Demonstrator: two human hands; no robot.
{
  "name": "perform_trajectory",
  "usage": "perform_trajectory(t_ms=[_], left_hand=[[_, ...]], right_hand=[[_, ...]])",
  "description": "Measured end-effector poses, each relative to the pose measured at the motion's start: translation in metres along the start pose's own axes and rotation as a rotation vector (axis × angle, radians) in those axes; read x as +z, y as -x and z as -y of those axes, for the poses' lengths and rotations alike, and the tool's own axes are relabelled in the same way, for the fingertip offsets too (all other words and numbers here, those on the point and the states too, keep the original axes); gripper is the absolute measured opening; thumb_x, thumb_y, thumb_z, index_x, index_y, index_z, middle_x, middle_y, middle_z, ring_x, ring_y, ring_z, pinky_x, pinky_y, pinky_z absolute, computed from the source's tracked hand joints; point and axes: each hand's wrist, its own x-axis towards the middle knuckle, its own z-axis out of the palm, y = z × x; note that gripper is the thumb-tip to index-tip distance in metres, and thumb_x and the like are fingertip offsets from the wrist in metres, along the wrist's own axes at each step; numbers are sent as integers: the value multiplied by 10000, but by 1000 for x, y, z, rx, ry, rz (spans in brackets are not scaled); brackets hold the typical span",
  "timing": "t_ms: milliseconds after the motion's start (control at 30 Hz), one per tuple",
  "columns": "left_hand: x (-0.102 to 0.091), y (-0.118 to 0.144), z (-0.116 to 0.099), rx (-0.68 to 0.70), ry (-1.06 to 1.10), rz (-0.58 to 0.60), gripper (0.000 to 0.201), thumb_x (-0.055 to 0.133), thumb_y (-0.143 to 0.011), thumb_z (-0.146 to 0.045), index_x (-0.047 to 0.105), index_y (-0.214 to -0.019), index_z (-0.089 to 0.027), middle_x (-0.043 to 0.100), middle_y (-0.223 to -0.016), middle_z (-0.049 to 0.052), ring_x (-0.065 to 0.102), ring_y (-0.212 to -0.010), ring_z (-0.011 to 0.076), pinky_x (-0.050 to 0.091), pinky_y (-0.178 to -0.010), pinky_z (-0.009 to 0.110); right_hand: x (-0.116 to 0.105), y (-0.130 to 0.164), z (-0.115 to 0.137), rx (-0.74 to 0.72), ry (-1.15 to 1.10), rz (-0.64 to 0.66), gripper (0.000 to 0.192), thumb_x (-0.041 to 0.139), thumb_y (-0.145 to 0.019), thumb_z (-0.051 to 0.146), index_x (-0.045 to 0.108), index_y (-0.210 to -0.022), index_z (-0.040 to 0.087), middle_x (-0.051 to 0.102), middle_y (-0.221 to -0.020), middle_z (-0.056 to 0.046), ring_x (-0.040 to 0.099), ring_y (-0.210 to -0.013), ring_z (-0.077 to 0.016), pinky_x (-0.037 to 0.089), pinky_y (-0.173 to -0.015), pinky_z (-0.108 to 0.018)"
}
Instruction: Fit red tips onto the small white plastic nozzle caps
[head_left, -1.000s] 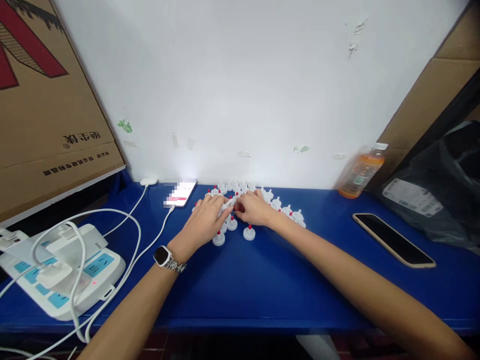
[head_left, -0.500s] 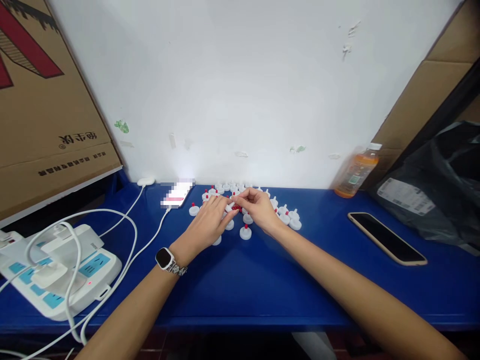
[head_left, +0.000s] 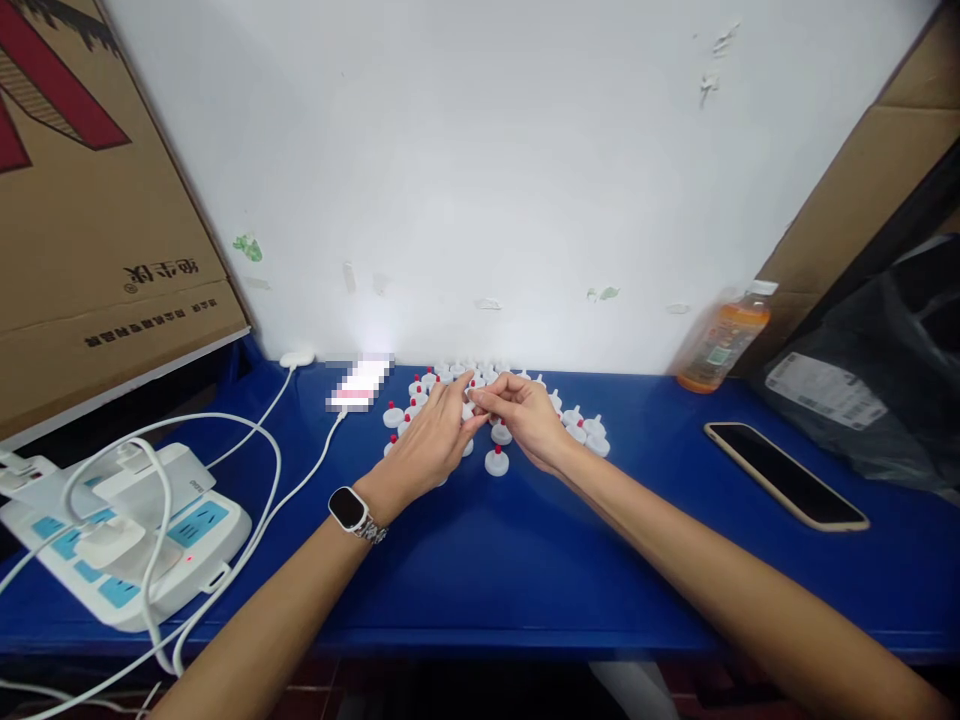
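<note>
Your left hand (head_left: 433, 440) and right hand (head_left: 525, 415) met fingertip to fingertip just above the blue table (head_left: 525, 570), both forearms angled in from the near edge, and together they pinched what looked like one small white cap (head_left: 471, 396), though the view was too small to confirm which hand bore the grip. The white caps with red tips (head_left: 496, 460) were clustered under and behind your hands, close to the wall (head_left: 480, 180). Open table lay before the cluster, bounded by the power strip (head_left: 135, 530) at left and the dark phone (head_left: 784, 487) at right, both well apart from your hands.
</note>
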Motion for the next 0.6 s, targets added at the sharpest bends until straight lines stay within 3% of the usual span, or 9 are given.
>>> perform_trajectory(t_ms=[133,267,367,467,600], left_hand=[[-7,-2,-2,3,44,12,565,369,-1026,-434,226,-1516,-191,531,-1306,151,496,-1240,276,405,-1081,489],[-18,-3,8,-30,-13,-23,496,395,-1018,-437,347,-1457,-211,559,-1284,118,489,-1215,278,401,-1061,488],[-24,-2,21,-64,-36,-64,371,354,-1033,-357,472,-1342,-188,607,-1181,98,516,-1118,257,430,-999,440],[-24,-1,28,-79,-51,-66,320,354,-1032,-322,533,-1256,-182,619,-1152,90,516,-1097,249,433,-980,419],[-24,-1,27,-91,-63,-66,299,340,-1032,-296,556,-1212,-196,621,-1150,79,519,-1097,245,435,-961,409]], right_hand=[[-7,-6,6,-64,128,67,334,772,-710,454,553,-699,203,659,-673,-5,589,-626,-138,453,-595,-271],[-20,-18,5,-181,590,112,154,665,-778,302,560,-728,201,611,-625,22,530,-571,-121,406,-561,-251],[-24,-24,-2,-214,865,249,46,618,-765,186,591,-727,190,626,-652,22,535,-591,-112,402,-590,-242],[-22,-30,-5,-217,974,362,10,623,-760,173,621,-754,181,639,-663,22,545,-588,-107,396,-594,-236],[-18,-48,-1,-213,1052,316,101,611,-816,263,653,-795,174,658,-671,1,566,-601,-124,393,-596,-243]])
